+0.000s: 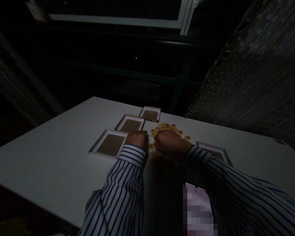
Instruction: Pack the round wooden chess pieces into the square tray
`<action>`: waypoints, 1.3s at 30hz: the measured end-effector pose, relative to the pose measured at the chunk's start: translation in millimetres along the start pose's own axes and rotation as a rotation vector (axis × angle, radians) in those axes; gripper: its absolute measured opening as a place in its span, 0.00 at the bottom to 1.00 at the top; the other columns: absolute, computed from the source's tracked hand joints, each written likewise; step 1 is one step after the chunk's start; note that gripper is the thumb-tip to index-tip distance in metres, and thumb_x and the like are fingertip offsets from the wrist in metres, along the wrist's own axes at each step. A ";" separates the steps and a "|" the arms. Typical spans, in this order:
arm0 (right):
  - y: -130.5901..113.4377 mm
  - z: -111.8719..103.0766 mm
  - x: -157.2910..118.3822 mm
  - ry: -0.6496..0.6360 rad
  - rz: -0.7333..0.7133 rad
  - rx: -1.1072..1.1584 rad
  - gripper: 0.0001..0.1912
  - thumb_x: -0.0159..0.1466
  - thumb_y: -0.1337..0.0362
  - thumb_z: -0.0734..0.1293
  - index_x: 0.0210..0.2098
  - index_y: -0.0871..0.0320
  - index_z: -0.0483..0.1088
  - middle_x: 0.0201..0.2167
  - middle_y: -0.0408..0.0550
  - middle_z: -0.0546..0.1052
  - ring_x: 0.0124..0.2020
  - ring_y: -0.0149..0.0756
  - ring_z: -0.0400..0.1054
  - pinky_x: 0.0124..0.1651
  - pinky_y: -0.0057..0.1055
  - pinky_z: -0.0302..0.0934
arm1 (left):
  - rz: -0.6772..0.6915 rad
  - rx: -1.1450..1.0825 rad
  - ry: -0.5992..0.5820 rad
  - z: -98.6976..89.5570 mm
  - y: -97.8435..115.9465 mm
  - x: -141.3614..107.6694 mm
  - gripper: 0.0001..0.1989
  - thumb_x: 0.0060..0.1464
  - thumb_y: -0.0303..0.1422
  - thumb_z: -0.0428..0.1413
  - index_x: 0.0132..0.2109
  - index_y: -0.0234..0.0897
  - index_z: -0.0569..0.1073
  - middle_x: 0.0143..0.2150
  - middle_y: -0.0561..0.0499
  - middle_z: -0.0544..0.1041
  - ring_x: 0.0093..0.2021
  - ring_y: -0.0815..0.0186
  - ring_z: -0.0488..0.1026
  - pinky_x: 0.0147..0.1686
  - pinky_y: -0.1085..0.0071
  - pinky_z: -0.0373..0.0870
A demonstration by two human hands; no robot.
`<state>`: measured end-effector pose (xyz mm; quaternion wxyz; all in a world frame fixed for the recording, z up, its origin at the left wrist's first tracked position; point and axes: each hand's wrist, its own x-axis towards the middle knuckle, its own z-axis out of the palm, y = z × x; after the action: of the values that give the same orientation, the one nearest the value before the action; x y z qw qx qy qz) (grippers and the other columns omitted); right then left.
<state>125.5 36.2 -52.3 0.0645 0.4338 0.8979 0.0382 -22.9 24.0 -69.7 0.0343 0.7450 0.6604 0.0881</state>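
Through my head feed the white, flat-topped table takes up the most room, dimly lit under a dark background. To its right I see a greyish, sheer-looking patterned curtain, and beyond the far edge a white, straight-edged frame. Two forearms reach in from below, in a white left sleeve with dark blue stripes and a matching right sleeve.

I count four shallow, rectangular trays with pale walls and grey-brown floors. Three step away on the left: the nearest tray, the middle tray and the farthest tray. The fourth tray sits on the right, partly hidden by the right sleeve. Low between the forearms I have a pale lilac, flat object, its lower part pixelated.

The right hand is bent over the near side of the heap, fingers curled downward; their tips are hidden, so I can't say whether they pinch anything. The left hand is at the nearest tray's right side, fingers mostly out of my sight, its grip unclear to me.

Smallest are the round, tan discs with red or dark markings, heaped on the table around the right hand, with one red-marked disc between the hands.
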 end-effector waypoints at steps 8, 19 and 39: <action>42.5 -8.4 -15.2 0.131 0.195 0.043 0.15 0.59 0.58 0.56 0.40 0.58 0.67 0.37 0.51 0.73 0.36 0.38 0.66 0.34 0.30 0.53 | -0.010 0.027 -0.012 1.5 4.5 -0.5 0.15 0.53 0.34 0.46 0.46 0.39 0.70 0.45 0.45 0.75 0.45 0.58 0.70 0.43 0.63 0.65; 47.8 2.9 -21.2 0.047 0.261 0.042 0.17 0.58 0.55 0.57 0.41 0.57 0.66 0.38 0.51 0.73 0.35 0.39 0.67 0.31 0.30 0.53 | 0.067 -0.009 -0.010 -1.8 12.9 -4.9 0.16 0.53 0.33 0.45 0.47 0.38 0.70 0.43 0.45 0.75 0.44 0.58 0.70 0.42 0.63 0.65; 36.6 8.4 -25.1 -0.013 0.294 -0.018 0.18 0.62 0.55 0.52 0.40 0.57 0.68 0.38 0.53 0.74 0.39 0.42 0.67 0.37 0.33 0.56 | 0.110 -0.002 -0.039 9.6 16.7 0.0 0.14 0.52 0.33 0.48 0.45 0.39 0.70 0.42 0.45 0.75 0.45 0.58 0.69 0.44 0.63 0.64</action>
<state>170.6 39.3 -54.0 0.0678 0.5602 0.8239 0.0524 -4.9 22.5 -76.4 0.0429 0.7818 0.6174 0.0761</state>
